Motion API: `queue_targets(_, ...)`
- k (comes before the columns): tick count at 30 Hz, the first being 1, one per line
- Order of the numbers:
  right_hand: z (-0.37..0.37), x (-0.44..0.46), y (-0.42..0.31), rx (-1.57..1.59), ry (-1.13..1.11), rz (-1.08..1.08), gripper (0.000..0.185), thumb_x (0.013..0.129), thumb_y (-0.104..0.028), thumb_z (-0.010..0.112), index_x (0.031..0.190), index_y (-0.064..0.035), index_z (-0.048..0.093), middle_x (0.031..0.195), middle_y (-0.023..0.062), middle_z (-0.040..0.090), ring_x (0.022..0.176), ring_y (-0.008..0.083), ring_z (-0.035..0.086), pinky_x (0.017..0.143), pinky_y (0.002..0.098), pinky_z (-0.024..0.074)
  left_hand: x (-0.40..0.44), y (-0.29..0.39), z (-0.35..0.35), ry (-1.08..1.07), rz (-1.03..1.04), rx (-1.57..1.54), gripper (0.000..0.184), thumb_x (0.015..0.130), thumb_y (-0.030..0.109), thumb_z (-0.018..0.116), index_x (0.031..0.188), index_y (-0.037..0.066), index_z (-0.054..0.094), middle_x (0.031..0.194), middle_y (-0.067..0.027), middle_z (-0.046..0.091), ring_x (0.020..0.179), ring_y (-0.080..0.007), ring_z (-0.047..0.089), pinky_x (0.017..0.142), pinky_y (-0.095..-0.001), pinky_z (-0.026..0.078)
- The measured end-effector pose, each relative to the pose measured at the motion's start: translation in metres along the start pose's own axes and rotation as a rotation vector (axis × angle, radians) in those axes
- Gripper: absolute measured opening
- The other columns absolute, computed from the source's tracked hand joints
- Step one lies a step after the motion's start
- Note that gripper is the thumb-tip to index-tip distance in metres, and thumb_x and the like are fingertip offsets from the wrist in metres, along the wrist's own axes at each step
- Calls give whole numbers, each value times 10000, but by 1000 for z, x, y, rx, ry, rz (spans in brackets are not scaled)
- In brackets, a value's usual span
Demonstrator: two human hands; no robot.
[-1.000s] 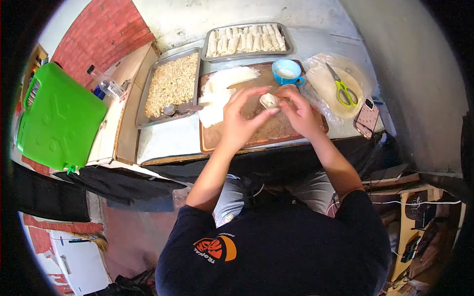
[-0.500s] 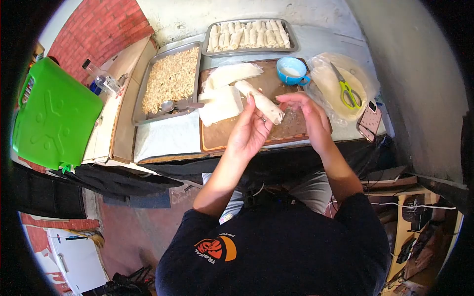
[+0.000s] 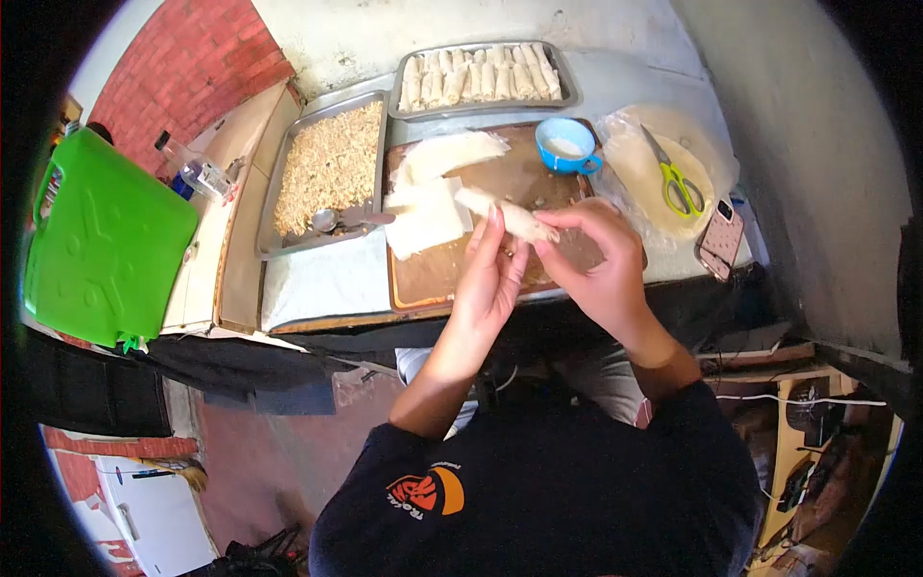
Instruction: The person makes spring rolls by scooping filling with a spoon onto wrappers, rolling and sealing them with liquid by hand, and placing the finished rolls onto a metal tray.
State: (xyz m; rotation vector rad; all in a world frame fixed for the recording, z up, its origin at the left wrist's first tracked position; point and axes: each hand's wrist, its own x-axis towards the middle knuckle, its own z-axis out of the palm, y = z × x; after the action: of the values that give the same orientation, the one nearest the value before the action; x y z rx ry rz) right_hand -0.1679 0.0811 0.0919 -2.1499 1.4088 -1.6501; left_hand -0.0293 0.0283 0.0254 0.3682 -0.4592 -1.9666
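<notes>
A pale filled spring roll (image 3: 514, 219) is held above the brown board (image 3: 433, 279), slanting down to the right. My left hand (image 3: 492, 264) supports it from below, thumb on its near side. My right hand (image 3: 601, 250) pinches its right end between thumb and fingers. Left of the roll, square wrappers (image 3: 423, 216) lie stacked on the board, with more wrappers in plastic (image 3: 452, 152) behind them. Near the board's back right corner stands a blue cup (image 3: 567, 146) with whitish contents.
A tray of crumbly filling (image 3: 332, 159) with a spoon (image 3: 325, 220) is on the left. Behind is a tray of finished rolls (image 3: 481, 79). To the right lie green-handled scissors (image 3: 678, 183) on round wrappers and a phone (image 3: 721, 240). A green container (image 3: 106, 240) stands far left.
My right hand has moved from hovering beside the spring roll to pinching its right end. The roll has tilted closer to level. The camera view has shifted slightly.
</notes>
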Motion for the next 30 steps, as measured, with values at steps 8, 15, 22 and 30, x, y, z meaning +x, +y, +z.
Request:
queue_targets(8,12,32,33,235,-570,398,247,844,-211,762,1014,-45,696,845,-20,671,784,51,589,699,232,452,0,29,-21,17,321,811,205,908,73,686,1090,-12,648,973,-34,696,851,-80,639,744,-216,512)
queue_targets(15,32,123,116,391,-616,601,187,842,-206,743,951,-60,702,894,20,707,833,87,631,762,234,473,-35,75,-87,520,967,1291,388,857,-2,658,1242,11,615,895,-51,627,810,-135,579,747,-284,484)
queue_targets(22,45,250,293,191,-159,919,242,697,-211,798,747,-19,660,708,59,630,564,121,557,434,276,381,-44,93,-153,728,987,1072,280,1005,192,459,1212,3,466,896,-41,467,822,-129,436,780,-297,381)
queue_targets(30,97,299,370,-61,-34,891,187,694,-77,798,714,17,638,635,71,605,564,158,595,482,286,481,-35,90,-143,839,918,1259,310,1043,231,388,1254,9,431,868,-39,454,815,-130,437,778,-267,370)
